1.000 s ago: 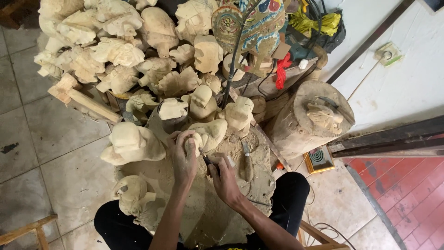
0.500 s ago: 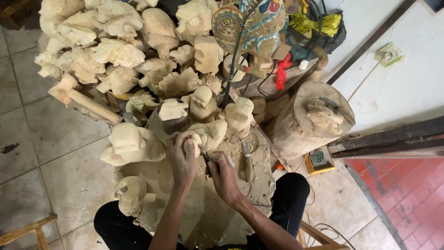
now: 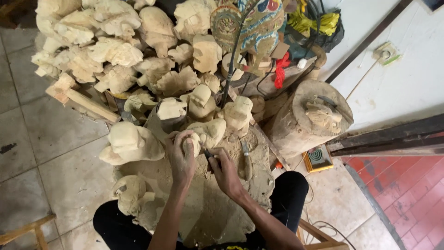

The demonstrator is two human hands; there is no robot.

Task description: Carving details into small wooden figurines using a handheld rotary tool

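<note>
The left hand (image 3: 181, 155) is curled tight around a small pale carving (image 3: 190, 142), thumb and fingers wrapped over its top, holding it down on the wood block (image 3: 217, 208) between the person's knees. The right hand (image 3: 225, 170), just beside it and touching the same piece, is closed on a thin dark knife (image 3: 206, 153) whose tip meets the carving's lower edge. Just beyond the hands lies another rough head (image 3: 210, 132), and past that stand two more heads (image 3: 202, 101) (image 3: 237, 112). To the left of the left hand sits a larger blank (image 3: 131, 143); nearer the person on that side lies a rounded piece with a loop (image 3: 132, 194). To the right of the right hand a chisel (image 3: 246, 159) lies on the block, and further right stands a stump (image 3: 312, 118) with a carved figure (image 3: 323, 115) on top. Far beyond the hands rises a heap of pale carvings (image 3: 106, 51) and a painted mask (image 3: 252, 23).
</note>
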